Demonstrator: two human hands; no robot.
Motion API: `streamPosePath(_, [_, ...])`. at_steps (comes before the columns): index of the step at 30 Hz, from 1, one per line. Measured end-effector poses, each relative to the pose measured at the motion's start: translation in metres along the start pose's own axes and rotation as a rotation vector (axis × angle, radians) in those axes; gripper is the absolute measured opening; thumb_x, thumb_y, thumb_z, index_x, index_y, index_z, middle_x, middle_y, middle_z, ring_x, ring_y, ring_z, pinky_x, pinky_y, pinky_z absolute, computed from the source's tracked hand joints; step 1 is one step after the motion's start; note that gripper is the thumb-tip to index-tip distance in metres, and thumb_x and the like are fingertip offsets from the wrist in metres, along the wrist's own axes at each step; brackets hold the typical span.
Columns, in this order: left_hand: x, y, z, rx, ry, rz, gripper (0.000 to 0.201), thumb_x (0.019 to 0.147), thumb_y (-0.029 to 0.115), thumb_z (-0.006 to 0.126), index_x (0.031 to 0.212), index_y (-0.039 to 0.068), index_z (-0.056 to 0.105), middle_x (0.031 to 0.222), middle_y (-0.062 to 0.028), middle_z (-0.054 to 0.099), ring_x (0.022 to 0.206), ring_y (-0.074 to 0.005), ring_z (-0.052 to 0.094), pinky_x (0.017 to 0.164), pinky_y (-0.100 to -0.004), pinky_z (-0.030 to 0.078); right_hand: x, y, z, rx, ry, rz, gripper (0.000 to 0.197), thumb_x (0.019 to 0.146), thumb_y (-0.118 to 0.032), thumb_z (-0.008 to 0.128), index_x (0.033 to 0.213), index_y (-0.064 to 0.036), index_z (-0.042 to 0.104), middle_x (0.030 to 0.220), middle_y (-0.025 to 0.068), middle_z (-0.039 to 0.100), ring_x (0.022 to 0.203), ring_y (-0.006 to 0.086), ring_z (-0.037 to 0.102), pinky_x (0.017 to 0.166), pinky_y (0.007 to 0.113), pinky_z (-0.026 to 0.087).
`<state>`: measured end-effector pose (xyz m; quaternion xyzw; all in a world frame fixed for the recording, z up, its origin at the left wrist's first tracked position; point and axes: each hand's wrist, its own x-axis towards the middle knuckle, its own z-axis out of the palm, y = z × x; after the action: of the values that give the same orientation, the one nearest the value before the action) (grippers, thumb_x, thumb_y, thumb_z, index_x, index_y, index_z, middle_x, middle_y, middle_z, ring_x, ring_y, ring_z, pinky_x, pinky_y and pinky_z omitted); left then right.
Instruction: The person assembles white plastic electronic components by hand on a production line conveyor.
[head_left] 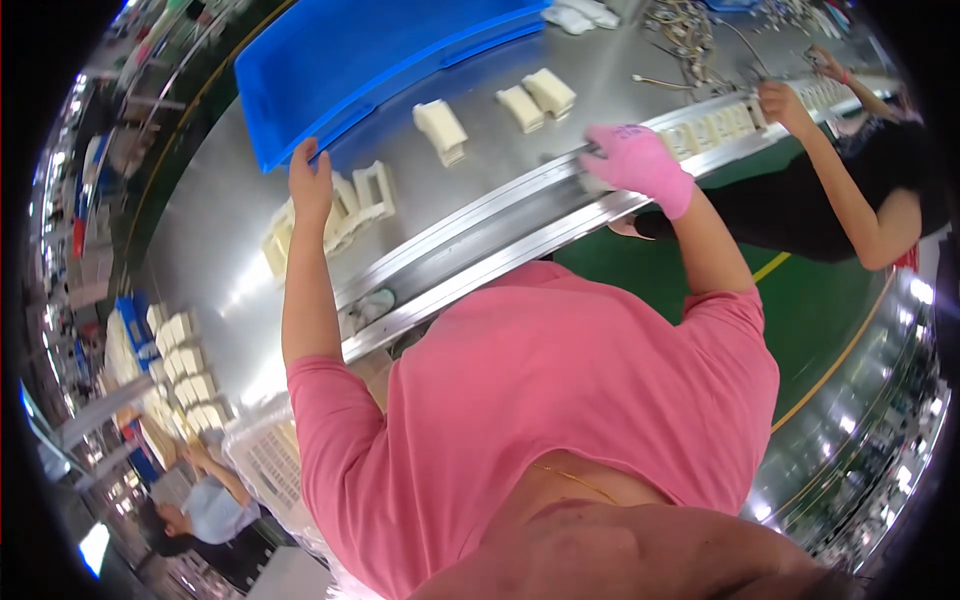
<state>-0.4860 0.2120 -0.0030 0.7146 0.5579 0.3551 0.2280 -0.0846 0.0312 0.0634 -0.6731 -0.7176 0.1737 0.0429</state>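
My left hand (311,185) is bare and raised by the near corner of the blue bin (375,105), its fingers apart with nothing in them. Beside and partly behind that forearm stands a group of cream plastic housings (374,190) on the metal table. My right hand (642,165), in a pink glove, is over the metal rail (480,212) along the table's front, fingers spread toward the left. A blurred whitish patch shows below its fingers; I cannot make out what it is. Right of the glove, a row of cream housings (705,130) sits in the rail.
More cream housings, one (441,130) alone and a pair (537,98), lie mid-table. Wire harnesses (685,40) are heaped at the far right. A co-worker's arm (840,185) reaches the rail at right. Stacked housings (185,365) and another person (205,510) are at left.
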Motion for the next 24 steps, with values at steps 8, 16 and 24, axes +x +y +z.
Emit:
streamPosePath(8, [-0.020,-0.014,0.021,0.538,-0.295,0.463,0.029,0.074,0.004,0.051,0.101,0.010,0.060,0.111,-0.0150,0.054,0.103,-0.0313,0.050,0.089,-0.0386,0.039,0.007,-0.007,-0.001,-0.419,0.166,-0.050,0.039,0.070,-0.017,0.059,0.107,-0.0093,0.050,0.098,0.0104,0.052,0.098,0.0295,0.048,0.086,0.040,0.037])
streamPosePath(16, [-0.006,-0.015,0.054,0.855,-0.867,0.678,0.017,0.072,0.006,0.050,0.085,0.010,0.060,0.097,-0.0105,0.059,0.097,-0.0253,0.054,0.085,-0.0383,0.038,0.136,-0.042,0.056,-0.061,-0.007,0.128,0.029,0.077,-0.023,0.049,0.101,-0.0063,0.049,0.096,0.0150,0.061,0.095,0.0321,0.056,0.078,0.041,0.043])
streamPosePath(24, [-0.033,0.041,0.022,0.108,-0.363,0.102,0.031,0.075,0.006,0.049,0.106,0.008,0.045,0.076,-0.0125,0.057,0.069,-0.0262,0.058,0.064,-0.0365,0.045,0.172,-0.017,0.110,-0.273,-0.013,0.369,0.038,0.077,-0.021,0.051,0.111,-0.0082,0.042,0.113,0.0151,0.055,0.106,0.0286,0.053,0.085,0.036,0.043])
